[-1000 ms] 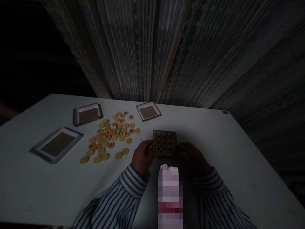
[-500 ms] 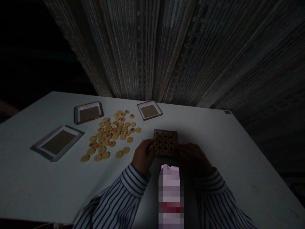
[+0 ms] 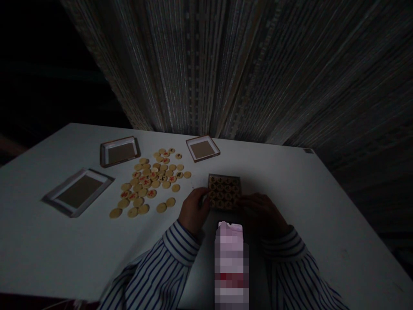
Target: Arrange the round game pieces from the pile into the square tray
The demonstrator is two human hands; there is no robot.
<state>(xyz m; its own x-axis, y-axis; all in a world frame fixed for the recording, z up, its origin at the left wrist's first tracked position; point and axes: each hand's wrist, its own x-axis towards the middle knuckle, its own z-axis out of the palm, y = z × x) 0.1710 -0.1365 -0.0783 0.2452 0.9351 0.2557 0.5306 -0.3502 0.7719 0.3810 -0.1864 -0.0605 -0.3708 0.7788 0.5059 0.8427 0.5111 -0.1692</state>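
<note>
A small open box (image 3: 239,181) filled with rows of round Chinese chess pieces (image 3: 221,188) lies on the white table in front of me. My left hand (image 3: 194,211) grips the box's left side, with thumb and fingers at its edge. On the opposite side, my right hand (image 3: 263,211) has its fingers against the lower right corner of the box; deep shadow covers part of them. To the left spreads a loose heap of wooden Chinese chess pieces (image 3: 155,184), some with red or black characters showing and others plain side up.
Two open box parts, a brown-edged tray (image 3: 103,157) and a grey-edged tray (image 3: 108,181), lie at the left of the white table (image 3: 322,215). Another shallow tray (image 3: 217,153) is at the back. A lit phone (image 3: 230,230) sits between my forearms. Stringy curtains (image 3: 206,64) hang behind.
Hardly anything differs. Both hands keep their places at the filled box, and the loose pieces lie as before; the view has shifted very slightly.
</note>
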